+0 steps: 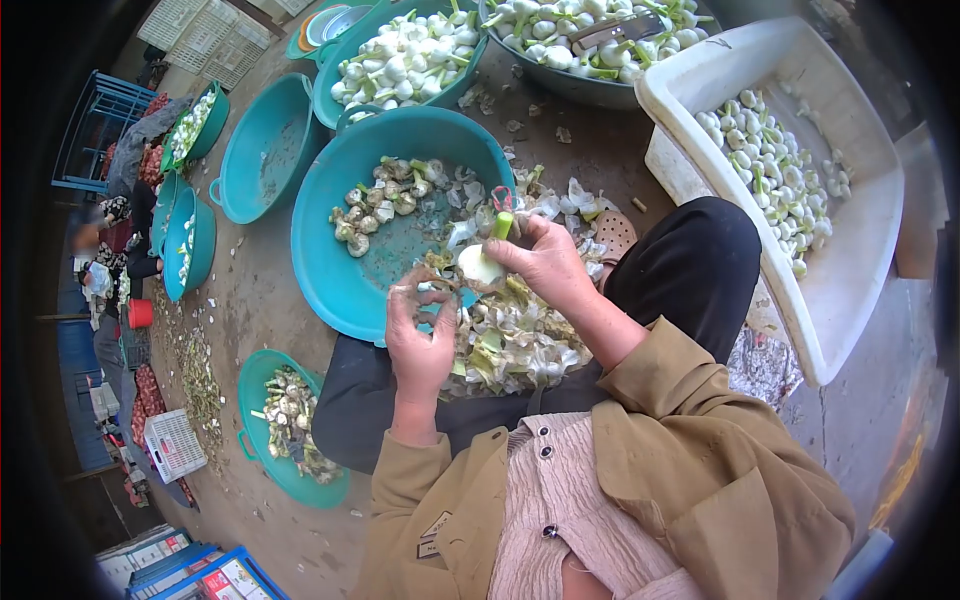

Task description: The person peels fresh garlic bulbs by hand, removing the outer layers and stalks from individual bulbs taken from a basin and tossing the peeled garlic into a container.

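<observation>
A peeled white garlic bulb [479, 266] with a short green stem is pinched in my right hand [548, 262], above a heap of loose skins. A small red loop [502, 198] shows by the stem; what it belongs to is unclear. Just left of the bulb, my left hand [420, 335] is curled with thumb and fingers apart. Brownish bits show around its fingertips; whether they are skin is unclear. Beneath and beyond my hands, a large teal basin [325, 285] holds unpeeled garlic bulbs [385, 200]. Papery garlic skins [515, 335] lie piled in front of me.
To the right, a white plastic tub [850, 290] holds peeled bulbs. Basins of peeled garlic [405, 65] stand at the back, one with a knife-like tool [615, 32] on top. A smaller teal basin [250, 400] sits lower left. Another person [115, 225] is at far left.
</observation>
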Tool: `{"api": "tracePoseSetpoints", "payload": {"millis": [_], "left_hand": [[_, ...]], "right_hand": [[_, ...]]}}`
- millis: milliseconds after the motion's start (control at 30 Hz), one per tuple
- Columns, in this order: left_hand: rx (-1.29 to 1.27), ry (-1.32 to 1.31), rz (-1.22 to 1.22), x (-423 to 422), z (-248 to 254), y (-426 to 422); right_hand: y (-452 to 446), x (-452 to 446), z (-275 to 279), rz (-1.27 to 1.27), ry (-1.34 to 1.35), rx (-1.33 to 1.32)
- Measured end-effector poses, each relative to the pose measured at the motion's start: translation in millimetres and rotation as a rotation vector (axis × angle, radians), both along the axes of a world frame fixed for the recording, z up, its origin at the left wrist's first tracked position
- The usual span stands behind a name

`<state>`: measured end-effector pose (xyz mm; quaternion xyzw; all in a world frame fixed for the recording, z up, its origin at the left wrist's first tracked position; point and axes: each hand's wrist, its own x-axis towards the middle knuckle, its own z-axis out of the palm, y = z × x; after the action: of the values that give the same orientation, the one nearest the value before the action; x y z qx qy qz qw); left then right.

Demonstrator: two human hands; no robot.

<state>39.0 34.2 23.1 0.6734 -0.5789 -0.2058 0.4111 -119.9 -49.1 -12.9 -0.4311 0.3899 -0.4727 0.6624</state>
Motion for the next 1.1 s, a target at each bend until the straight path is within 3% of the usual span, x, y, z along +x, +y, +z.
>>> {"api": "tracePoseSetpoints", "payload": {"millis": [67,100,133,200,233,267,333,433,600,767,900,967,1000,1067,1100], "left_hand": [[-0.115,0.113,-0.139,-7.8,6.7,-13.2],[-0.12,-0.183,-0.282,0.7,2.3,-20.2],[-0.12,-0.18,-0.278,0.5,-5.6,-21.1],[0.02,0.188,-0.221,-3.1,-22.6,-22.6],[0.107,0.622,-0.11,-5.1,-28.9,-21.9],[0.102,0.858,-0.033,-2.0,-32.7,-23.9],[0.068,1.183,0.073,-1.7,-31.4,-22.9],[0.049,1.303,0.13,-6.2,-40.1,-24.2],[-0.016,1.224,0.123,-12.0,-47.0,-24.8],[0.037,0.911,0.082,-6.5,-35.3,-28.1],[0.026,0.693,0.047,-2.8,-29.4,-25.8],[-0.014,0.586,0.031,0.9,-29.8,-22.5],[-0.049,0.478,0.016,2.0,-30.1,-21.5],[-0.077,0.584,-0.042,2.8,-28.0,-22.1],[-0.106,0.688,-0.102,3.0,-25.8,-22.6]], "right_hand": [[-0.1,3.2,1.9,0.03,0.081,-0.103],[2.7,3.4,4.0,0.046,0.197,-0.335],[5.8,3.7,7.4,0.062,0.313,-0.566],[7.6,2.9,9.5,0.084,0.331,-0.573],[6.8,0.7,12.4,0.041,0.302,-0.489],[5.6,-1.2,14.9,0.0,0.27,-0.408],[8.2,-1.7,13.0,0.033,0.394,-0.477],[18.7,13.1,-3.1,0.093,0.439,-0.656],[19.3,19.1,-6.2,0.019,0.583,-0.814],[21.9,24.9,-20.3,-0.125,0.511,-0.869],[22.6,23.0,-7.2,-0.093,0.548,-0.869],[21.8,28.4,-15.5,0.086,-0.007,-0.207],[21.0,27.7,-18.5,0.087,-0.006,-0.208],[19.5,23.7,-21.3,0.327,-0.705,0.585],[20.8,22.4,-21.2,0.363,-0.748,0.607]]}}
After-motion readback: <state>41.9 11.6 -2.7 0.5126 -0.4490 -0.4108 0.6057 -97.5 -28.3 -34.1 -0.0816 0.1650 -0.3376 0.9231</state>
